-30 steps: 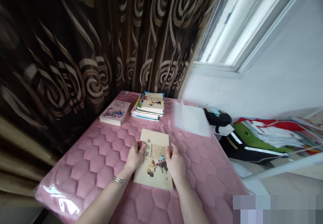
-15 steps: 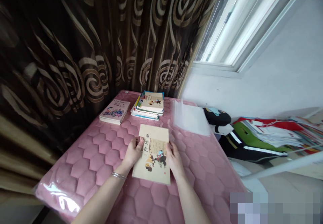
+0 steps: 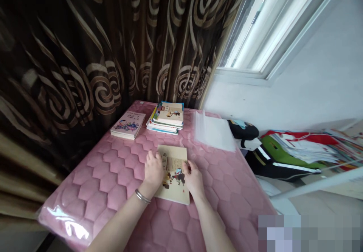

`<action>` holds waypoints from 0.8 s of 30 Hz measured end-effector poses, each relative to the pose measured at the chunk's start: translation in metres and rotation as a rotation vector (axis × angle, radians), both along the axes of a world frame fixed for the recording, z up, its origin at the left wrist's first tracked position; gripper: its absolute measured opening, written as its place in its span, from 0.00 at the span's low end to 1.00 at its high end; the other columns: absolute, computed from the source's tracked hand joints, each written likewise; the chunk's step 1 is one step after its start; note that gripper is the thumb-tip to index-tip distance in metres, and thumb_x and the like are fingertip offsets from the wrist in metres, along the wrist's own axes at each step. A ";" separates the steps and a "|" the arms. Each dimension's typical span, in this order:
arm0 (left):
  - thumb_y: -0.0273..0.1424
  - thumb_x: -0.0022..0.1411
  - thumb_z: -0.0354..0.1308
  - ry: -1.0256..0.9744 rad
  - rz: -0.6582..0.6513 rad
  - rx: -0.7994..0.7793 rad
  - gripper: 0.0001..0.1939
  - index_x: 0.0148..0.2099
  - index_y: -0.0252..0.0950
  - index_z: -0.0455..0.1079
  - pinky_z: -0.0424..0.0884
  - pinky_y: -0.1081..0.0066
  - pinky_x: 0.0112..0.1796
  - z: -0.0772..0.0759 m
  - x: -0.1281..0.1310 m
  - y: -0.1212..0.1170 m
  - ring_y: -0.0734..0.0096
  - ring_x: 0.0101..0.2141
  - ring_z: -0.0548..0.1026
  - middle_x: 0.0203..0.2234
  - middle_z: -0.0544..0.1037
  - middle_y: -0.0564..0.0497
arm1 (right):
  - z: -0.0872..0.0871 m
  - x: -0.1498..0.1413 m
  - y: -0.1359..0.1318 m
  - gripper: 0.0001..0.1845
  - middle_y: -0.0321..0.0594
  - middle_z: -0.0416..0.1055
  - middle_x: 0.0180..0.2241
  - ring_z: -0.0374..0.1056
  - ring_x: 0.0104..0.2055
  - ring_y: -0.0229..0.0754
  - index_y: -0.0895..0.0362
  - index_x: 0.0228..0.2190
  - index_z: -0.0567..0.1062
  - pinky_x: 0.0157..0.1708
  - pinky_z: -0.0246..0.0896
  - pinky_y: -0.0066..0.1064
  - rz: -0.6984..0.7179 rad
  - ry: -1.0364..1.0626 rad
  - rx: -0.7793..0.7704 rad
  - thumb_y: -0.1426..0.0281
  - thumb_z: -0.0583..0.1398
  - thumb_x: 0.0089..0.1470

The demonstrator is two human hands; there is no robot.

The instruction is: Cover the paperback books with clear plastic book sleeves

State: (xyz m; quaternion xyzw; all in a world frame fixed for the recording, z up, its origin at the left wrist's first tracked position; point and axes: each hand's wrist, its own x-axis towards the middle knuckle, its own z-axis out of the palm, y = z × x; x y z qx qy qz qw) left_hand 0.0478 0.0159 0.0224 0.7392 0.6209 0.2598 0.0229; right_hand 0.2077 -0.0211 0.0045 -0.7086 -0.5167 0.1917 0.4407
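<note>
The cream paperback [image 3: 174,159] lies flat on the pink quilted pad [image 3: 85,203], straight out in front of you, its long axis running away from you with only a slight skew. Your left hand [image 3: 153,170] is at its left long edge, half curled, with the fingers over the cover and the heel of the hand just off the edge. Your right hand [image 3: 193,178] is at the opposite long edge, also loosely curved, with its fingertips on the cover. The two hands sit about equally near the book, and the left covers more of it. You cannot tell from this view whether either hand is gripping or only resting there. A bangle [image 3: 142,196] circles your left wrist. Beyond the paperback sit a stack of books [image 3: 167,119], a single paperback [image 3: 128,125] farther left, and a clear plastic sleeve [image 3: 214,131] farther right.
</note>
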 end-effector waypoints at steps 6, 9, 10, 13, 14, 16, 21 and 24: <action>0.23 0.66 0.41 0.229 -0.321 -0.100 0.27 0.66 0.33 0.59 0.53 0.55 0.63 0.006 0.048 -0.019 0.59 0.65 0.56 0.65 0.61 0.42 | 0.001 -0.001 0.001 0.22 0.48 0.78 0.41 0.74 0.42 0.47 0.56 0.41 0.77 0.42 0.66 0.33 -0.021 -0.082 0.000 0.61 0.48 0.59; 0.30 0.69 0.38 0.207 -0.303 -0.153 0.28 0.68 0.27 0.53 0.52 0.55 0.64 0.006 0.059 -0.006 0.56 0.66 0.53 0.67 0.56 0.39 | 0.000 0.000 0.002 0.23 0.49 0.78 0.43 0.74 0.43 0.47 0.57 0.44 0.78 0.42 0.65 0.33 -0.017 -0.119 -0.055 0.62 0.47 0.60; 0.32 0.70 0.37 0.197 -0.288 -0.164 0.28 0.68 0.25 0.53 0.51 0.55 0.64 0.006 0.060 0.000 0.56 0.66 0.52 0.67 0.54 0.37 | 0.000 0.000 0.002 0.23 0.49 0.77 0.44 0.74 0.44 0.47 0.57 0.44 0.78 0.43 0.65 0.34 -0.016 -0.133 -0.064 0.63 0.47 0.61; 0.34 0.69 0.38 0.161 -0.236 -0.194 0.29 0.68 0.24 0.53 0.49 0.55 0.64 0.005 0.056 0.019 0.56 0.67 0.52 0.66 0.55 0.37 | 0.000 0.000 0.002 0.24 0.48 0.77 0.44 0.73 0.45 0.48 0.57 0.45 0.77 0.45 0.64 0.33 -0.017 -0.161 -0.078 0.63 0.46 0.61; 0.34 0.69 0.38 0.152 -0.230 -0.195 0.29 0.68 0.25 0.53 0.49 0.55 0.64 0.004 0.054 0.024 0.56 0.67 0.52 0.66 0.56 0.37 | 0.000 -0.001 0.002 0.24 0.48 0.78 0.44 0.73 0.45 0.48 0.57 0.45 0.77 0.45 0.64 0.33 -0.020 -0.166 -0.083 0.63 0.46 0.61; 0.33 0.69 0.38 0.147 -0.248 -0.183 0.29 0.68 0.25 0.53 0.48 0.54 0.64 0.002 0.049 0.030 0.57 0.67 0.52 0.66 0.57 0.37 | 0.001 -0.001 0.001 0.24 0.48 0.78 0.42 0.73 0.45 0.47 0.57 0.46 0.77 0.44 0.65 0.32 -0.021 -0.175 -0.090 0.63 0.46 0.62; 0.35 0.69 0.39 0.167 -0.261 -0.152 0.30 0.68 0.26 0.53 0.47 0.52 0.65 0.002 0.028 0.032 0.55 0.66 0.52 0.66 0.56 0.38 | 0.004 -0.002 0.001 0.23 0.47 0.79 0.41 0.74 0.42 0.47 0.56 0.45 0.78 0.41 0.65 0.31 -0.018 -0.176 -0.106 0.65 0.46 0.61; 0.35 0.70 0.39 0.153 -0.208 -0.183 0.29 0.69 0.29 0.52 0.50 0.52 0.64 0.000 0.006 0.030 0.55 0.67 0.52 0.67 0.54 0.40 | 0.005 -0.002 0.001 0.24 0.46 0.78 0.41 0.74 0.42 0.47 0.56 0.45 0.77 0.40 0.65 0.32 -0.016 -0.166 -0.105 0.65 0.46 0.61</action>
